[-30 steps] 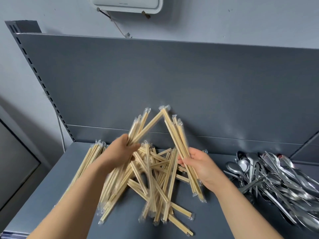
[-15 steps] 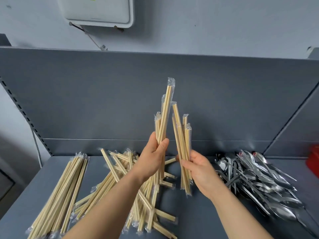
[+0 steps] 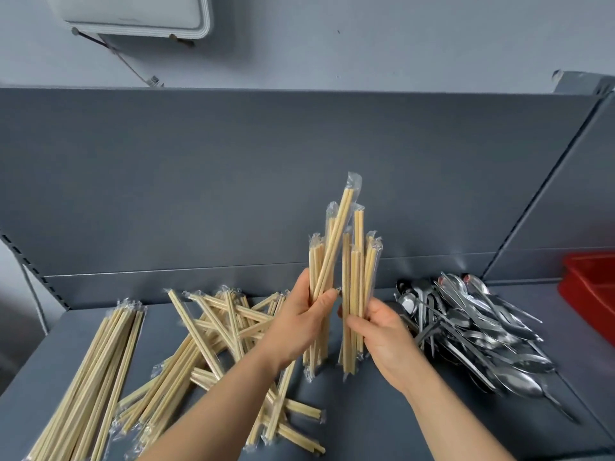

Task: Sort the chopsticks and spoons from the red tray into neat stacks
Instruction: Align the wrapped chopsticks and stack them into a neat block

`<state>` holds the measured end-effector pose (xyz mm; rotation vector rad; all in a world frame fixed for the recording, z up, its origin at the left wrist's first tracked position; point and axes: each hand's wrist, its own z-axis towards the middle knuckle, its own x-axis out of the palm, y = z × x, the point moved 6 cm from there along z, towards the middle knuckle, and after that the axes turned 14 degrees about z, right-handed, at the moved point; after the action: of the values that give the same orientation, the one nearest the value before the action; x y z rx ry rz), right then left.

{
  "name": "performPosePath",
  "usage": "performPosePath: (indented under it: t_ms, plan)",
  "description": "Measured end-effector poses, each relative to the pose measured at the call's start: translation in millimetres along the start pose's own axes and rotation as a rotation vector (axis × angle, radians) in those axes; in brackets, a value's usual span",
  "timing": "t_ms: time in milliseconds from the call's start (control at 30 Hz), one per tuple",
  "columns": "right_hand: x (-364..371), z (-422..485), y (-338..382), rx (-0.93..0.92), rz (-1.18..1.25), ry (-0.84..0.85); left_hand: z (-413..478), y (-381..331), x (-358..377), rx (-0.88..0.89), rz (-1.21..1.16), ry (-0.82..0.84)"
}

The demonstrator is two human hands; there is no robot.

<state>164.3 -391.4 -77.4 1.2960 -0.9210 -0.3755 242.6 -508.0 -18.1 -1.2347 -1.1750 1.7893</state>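
My left hand (image 3: 304,322) grips a small bundle of plastic-wrapped wooden chopsticks (image 3: 324,257), held nearly upright with the lower ends close to the shelf. My right hand (image 3: 382,334) grips a second upright bundle of wrapped chopsticks (image 3: 357,277) right beside the first. A messy heap of loose chopsticks (image 3: 213,331) lies crisscrossed under my left forearm. At the far left, a neat stack of chopsticks (image 3: 100,371) lies aligned. A pile of metal spoons (image 3: 472,324) sits to the right. The red tray (image 3: 589,287) shows at the right edge.
Everything rests on a grey metal shelf (image 3: 382,420) with an upright grey back panel (image 3: 233,181) and a side panel (image 3: 565,201) at the right. A white device (image 3: 136,15) hangs on the wall above.
Both hands have lifted their chopstick bundles out of the heap and turned them from slanted to nearly upright, drawing them close together. The view has shifted right, bringing the red tray into sight.
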Motion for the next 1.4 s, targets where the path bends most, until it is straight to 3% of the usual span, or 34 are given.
performPosePath:
  t_ms: [600,1000,1300,1400]
  plan:
    - [19,5,24,-0.019,0.024,0.118,15,-2,-13,-0.057,-0.265,0.016]
    - [24,10,20,0.105,-0.067,0.19,28,-23,-14,0.01,-0.135,0.183]
    - [25,9,7,0.139,-0.056,0.183,37,-29,-20,0.032,-0.149,0.178]
    - [31,9,0,0.197,-0.178,0.196,39,-28,-20,0.018,-0.17,0.19]
